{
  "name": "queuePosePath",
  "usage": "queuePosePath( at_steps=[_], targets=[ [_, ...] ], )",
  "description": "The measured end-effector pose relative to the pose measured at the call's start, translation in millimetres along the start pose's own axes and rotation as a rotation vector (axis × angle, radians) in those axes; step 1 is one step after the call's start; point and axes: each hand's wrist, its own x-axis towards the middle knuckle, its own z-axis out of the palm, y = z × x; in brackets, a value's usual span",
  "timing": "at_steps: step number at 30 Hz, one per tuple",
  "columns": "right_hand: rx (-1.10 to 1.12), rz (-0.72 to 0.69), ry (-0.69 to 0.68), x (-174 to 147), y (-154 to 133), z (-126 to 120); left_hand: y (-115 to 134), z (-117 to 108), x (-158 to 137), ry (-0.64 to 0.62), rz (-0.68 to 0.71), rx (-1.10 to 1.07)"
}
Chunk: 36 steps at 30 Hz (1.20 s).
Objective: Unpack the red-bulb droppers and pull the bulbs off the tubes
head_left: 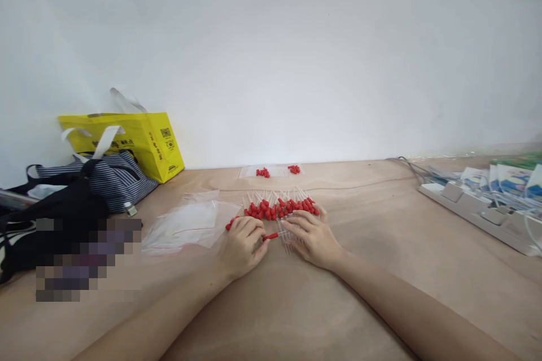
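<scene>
My left hand pinches a red rubber bulb between thumb and fingers. From the bulb a clear thin tube runs to the fingers of my right hand, so the two look like one dropper held level. Under and beside the right fingers lie several bare clear tubes. Just beyond both hands is a row of droppers with red bulbs, their clear tubes pointing toward the wall. More red bulbs show beside the left knuckles. The right fingertips are partly hidden.
Clear zip bags lie left of my hands. Near the wall, another bag carries two bundles with red bulbs. A yellow bag, a striped bag and a black bag stand left. A power strip lies right.
</scene>
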Motion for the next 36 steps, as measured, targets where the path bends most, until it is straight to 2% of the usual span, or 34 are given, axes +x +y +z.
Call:
queuePosePath(
  at_steps=[8,16,20,27,36],
  targets=[
    [-0.041,-0.051,0.024,2.2,-3.1,11.5,-1.2,8.6,-3.1,0.017,-0.033,-0.083],
    [-0.101,-0.097,0.138,2.7,-9.4,13.9,-2.4,19.0,-2.3,0.091,0.07,-0.081],
    [-0.138,-0.104,0.147,3.7,-12.0,13.5,-1.2,18.6,-2.9,0.073,0.08,-0.061],
    [-0.141,-0.12,0.113,2.5,-12.4,9.3,3.9,11.6,-3.5,0.025,0.015,-0.004],
    [-0.104,-0.111,0.136,4.7,-16.2,1.5,2.7,11.3,-4.9,0.011,0.063,-0.006]
  ],
)
